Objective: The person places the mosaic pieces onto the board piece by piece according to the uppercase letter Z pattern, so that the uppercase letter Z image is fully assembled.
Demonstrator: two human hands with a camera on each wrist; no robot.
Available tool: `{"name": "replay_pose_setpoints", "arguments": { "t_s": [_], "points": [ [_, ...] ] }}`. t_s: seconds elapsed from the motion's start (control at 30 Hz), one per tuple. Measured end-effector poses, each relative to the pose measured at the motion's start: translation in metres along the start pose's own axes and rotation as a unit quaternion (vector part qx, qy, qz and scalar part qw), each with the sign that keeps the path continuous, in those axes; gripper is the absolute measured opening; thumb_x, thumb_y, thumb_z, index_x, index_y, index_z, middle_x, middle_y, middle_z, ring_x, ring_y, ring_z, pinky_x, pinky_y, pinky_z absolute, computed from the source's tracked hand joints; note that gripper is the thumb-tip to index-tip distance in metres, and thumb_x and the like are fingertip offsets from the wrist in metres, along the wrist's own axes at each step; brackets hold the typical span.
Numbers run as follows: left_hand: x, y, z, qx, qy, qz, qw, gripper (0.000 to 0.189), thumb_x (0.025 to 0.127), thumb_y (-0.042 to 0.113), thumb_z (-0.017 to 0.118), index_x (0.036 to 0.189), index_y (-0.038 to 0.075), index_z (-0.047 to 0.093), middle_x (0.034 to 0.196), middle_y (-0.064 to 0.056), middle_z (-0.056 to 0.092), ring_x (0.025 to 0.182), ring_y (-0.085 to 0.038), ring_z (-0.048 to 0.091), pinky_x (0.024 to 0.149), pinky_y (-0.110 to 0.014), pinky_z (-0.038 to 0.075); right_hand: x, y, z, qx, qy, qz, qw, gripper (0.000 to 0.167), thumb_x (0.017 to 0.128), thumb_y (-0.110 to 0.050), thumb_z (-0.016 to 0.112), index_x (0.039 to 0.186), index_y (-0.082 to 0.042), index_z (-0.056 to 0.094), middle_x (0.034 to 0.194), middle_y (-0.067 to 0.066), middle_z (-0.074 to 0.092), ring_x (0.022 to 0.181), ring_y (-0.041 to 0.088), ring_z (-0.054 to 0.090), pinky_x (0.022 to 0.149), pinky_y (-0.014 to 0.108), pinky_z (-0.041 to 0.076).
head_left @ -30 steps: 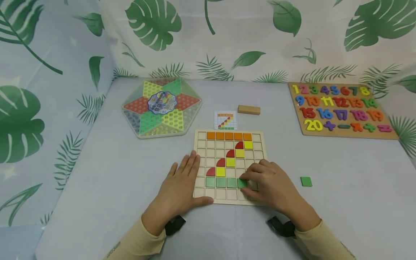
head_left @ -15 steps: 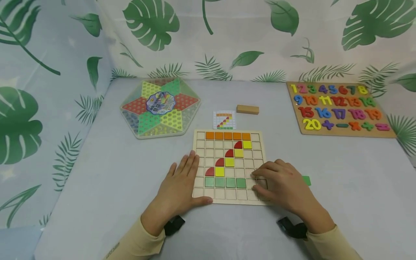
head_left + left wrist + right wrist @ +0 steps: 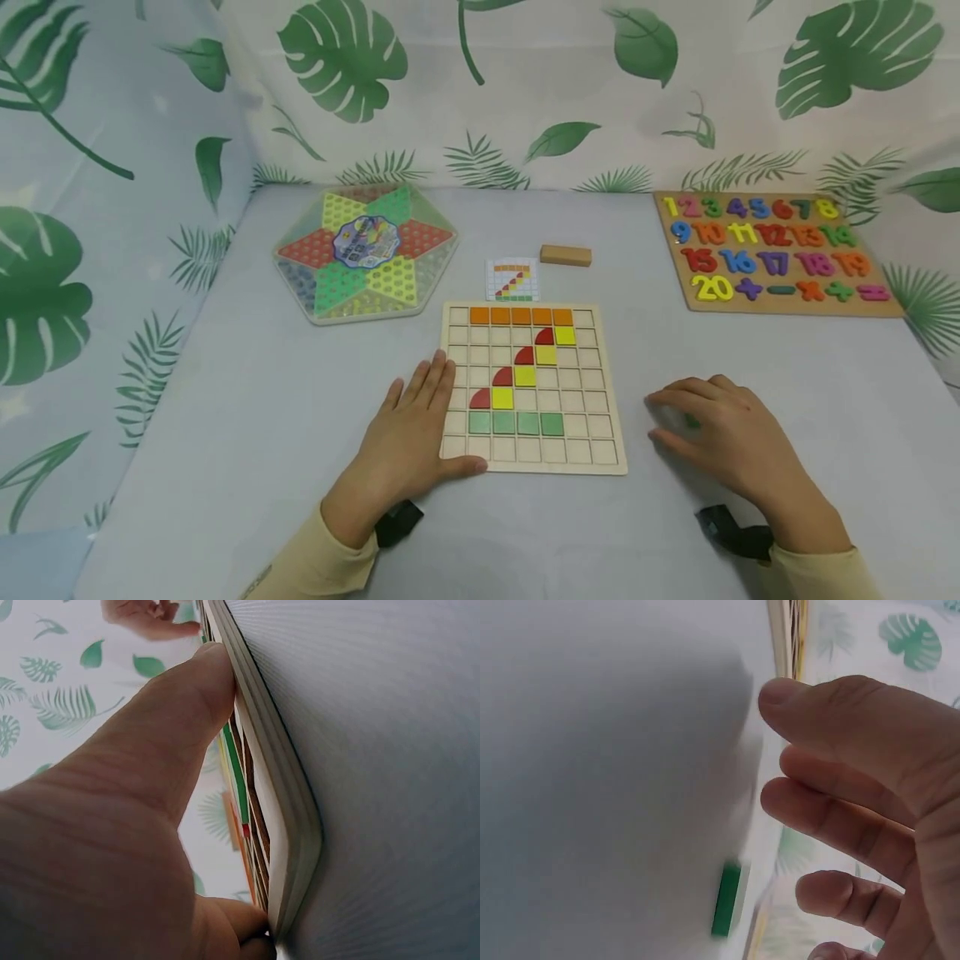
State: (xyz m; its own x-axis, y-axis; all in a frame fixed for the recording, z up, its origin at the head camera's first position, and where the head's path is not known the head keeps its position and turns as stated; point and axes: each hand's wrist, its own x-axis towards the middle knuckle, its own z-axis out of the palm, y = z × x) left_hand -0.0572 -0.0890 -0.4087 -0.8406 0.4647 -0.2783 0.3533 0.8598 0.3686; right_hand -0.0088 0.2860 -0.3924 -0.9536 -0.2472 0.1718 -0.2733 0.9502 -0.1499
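A wooden grid board (image 3: 581, 402) lies in front of me, with orange squares (image 3: 521, 317) along the top, red quarter-rounds (image 3: 502, 377) and yellow squares (image 3: 525, 377) in a diagonal, and green squares (image 3: 516, 423) in a lower row. My left hand (image 3: 405, 437) rests flat at the board's left side, its thumb on the front edge; the left wrist view shows that thumb (image 3: 172, 712) on the rim. To the right of the board, my right hand (image 3: 738, 433) hovers with nothing between thumb and fingers. A loose green square tile (image 3: 726, 900) lies on the table below it, partly hidden in the head view.
Behind the board are a small pattern card (image 3: 512, 279) and a wooden block (image 3: 566, 255). A hexagonal star-patterned game board (image 3: 366, 250) sits at the back left. At the back right is a number puzzle board (image 3: 780, 250). A leaf-print cloth (image 3: 555, 83) hangs behind.
My right hand has let go of the last green square in the lower row and moved right, off the board, to over the loose green tile. The left hand stays in place.
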Motion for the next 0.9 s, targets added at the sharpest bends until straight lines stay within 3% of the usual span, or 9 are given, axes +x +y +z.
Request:
{"name": "replay_pose_setpoints", "arguments": {
  "t_s": [0.33,0.67,0.9],
  "points": [
    [0.000,0.000,0.000,0.003,0.001,-0.002,1.0000,0.125,0.082,0.074,0.072,0.168,0.006,0.010,0.177,-0.010,0.004,0.165,-0.033,0.009,0.131,-0.059,0.017,-0.010,0.023,-0.010,-0.005,-0.066,0.073,0.9952,0.043,0.071,-0.021,0.094,0.111,-0.014,0.081,0.113,0.010,0.077,0.101,0.036,0.067,0.082,0.062,0.050],
    [0.000,-0.001,0.000,0.000,0.002,-0.001,1.0000,0.125,0.082,0.074,0.073,0.167,0.006,0.011,0.177,-0.010,0.004,0.165,-0.033,0.010,0.130,-0.060,0.017,-0.013,0.031,-0.011,-0.001,-0.080,0.098,0.9919,0.037,0.073,-0.017,0.092,0.109,-0.012,0.081,0.110,0.013,0.077,0.104,0.040,0.065,0.086,0.067,0.048],
    [0.000,-0.001,0.000,0.003,0.004,0.002,1.0000,0.125,0.082,0.075,0.071,0.167,0.006,0.011,0.177,-0.010,0.004,0.165,-0.033,0.010,0.130,-0.060,0.018,-0.010,0.022,-0.010,0.011,-0.070,0.100,0.9925,0.034,0.074,-0.016,0.091,0.106,-0.011,0.081,0.106,0.013,0.077,0.101,0.038,0.065,0.086,0.064,0.048]
  ]
}}
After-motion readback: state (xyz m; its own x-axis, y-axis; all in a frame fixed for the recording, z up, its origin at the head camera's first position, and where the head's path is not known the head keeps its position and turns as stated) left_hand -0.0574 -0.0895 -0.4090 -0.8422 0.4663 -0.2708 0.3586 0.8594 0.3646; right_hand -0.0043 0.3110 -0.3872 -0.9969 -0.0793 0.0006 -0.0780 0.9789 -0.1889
